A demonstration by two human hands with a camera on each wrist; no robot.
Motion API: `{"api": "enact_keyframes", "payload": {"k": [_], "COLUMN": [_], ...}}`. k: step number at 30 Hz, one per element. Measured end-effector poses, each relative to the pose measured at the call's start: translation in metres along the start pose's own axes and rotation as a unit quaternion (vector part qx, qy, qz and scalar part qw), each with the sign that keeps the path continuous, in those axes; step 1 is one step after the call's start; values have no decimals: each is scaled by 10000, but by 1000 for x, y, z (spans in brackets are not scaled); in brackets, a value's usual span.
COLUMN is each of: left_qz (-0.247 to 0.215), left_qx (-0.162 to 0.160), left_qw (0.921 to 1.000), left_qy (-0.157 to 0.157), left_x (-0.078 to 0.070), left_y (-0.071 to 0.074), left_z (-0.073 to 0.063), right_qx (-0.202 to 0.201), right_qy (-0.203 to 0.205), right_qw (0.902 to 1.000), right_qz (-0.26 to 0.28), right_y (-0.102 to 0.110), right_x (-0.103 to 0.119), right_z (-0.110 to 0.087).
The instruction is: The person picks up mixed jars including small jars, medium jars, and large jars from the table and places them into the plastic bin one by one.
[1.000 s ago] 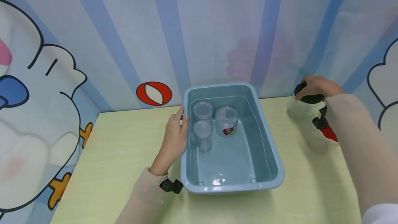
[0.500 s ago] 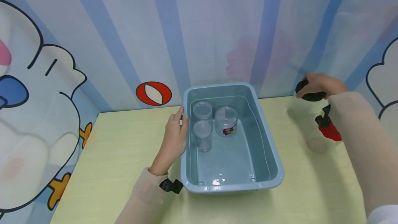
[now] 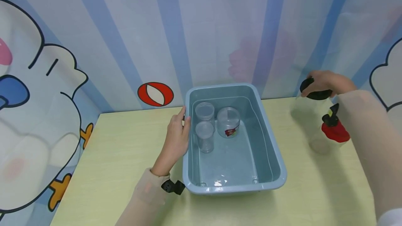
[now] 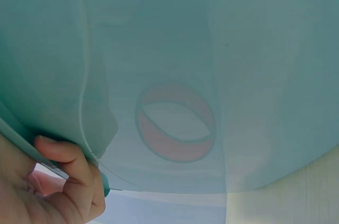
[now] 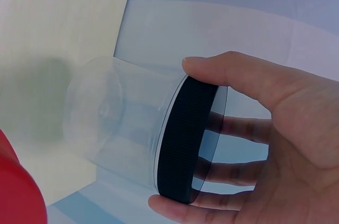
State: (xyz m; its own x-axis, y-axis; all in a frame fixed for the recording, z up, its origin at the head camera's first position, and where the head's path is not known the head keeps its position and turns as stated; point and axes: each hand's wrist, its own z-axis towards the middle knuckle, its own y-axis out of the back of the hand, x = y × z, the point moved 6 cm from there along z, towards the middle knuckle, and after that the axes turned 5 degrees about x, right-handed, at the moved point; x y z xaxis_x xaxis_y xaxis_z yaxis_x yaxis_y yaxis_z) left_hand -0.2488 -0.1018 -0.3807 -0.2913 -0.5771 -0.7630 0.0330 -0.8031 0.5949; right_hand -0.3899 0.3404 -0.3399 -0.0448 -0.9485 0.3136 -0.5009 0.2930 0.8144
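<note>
My left hand (image 3: 176, 135) grips the left rim of the light blue plastic basin (image 3: 276, 180), with fingers curled over the edge in the left wrist view. Inside the basin, toward its left and back, stand two narrow clear plastic jars (image 3: 206, 138) and a wider clear jar (image 3: 228, 120) with a red label. At the far right, my right hand (image 3: 329, 81) holds a clear jar (image 5: 132, 123) by its black ribbed lid (image 5: 185, 139), thumb and fingers spread around the lid. The jar's base is close to the table.
A red lid (image 3: 335, 132) on another clear container shows beside my right wrist, partly behind the wrist camera (image 3: 331, 116). The pale wooden table (image 3: 125, 156) ends at a striped cartoon backdrop (image 3: 216, 44) right behind the basin.
My right hand has drifted slightly right and toward the backdrop with the black lid. More of the red lid shows from behind the sleeve. The left hand and basin stay put.
</note>
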Motion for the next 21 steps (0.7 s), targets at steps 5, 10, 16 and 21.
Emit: {"api": "enact_keyframes", "payload": {"k": [5, 10, 16, 21], "left_qz": [-35, -49, -80, -84], "left_qx": [1, 14, 1, -6], "left_qw": [10000, 10000, 10000, 10000], "left_qy": [16, 48, 37, 2], "left_x": [-1, -1, 0, 0], "left_y": [-1, -1, -2, -2], "left_z": [1, 2, 3, 3], "right_qx": [-2, -27, -48, -44], "right_qy": [24, 34, 128, 172], "right_qw": [10000, 9999, 9997, 9995], "right_qz": [-53, -136, -182, -271], "right_y": [3, 7, 9, 12], "right_x": [2, 5, 8, 11], "right_z": [-4, -6, -9, -12]}}
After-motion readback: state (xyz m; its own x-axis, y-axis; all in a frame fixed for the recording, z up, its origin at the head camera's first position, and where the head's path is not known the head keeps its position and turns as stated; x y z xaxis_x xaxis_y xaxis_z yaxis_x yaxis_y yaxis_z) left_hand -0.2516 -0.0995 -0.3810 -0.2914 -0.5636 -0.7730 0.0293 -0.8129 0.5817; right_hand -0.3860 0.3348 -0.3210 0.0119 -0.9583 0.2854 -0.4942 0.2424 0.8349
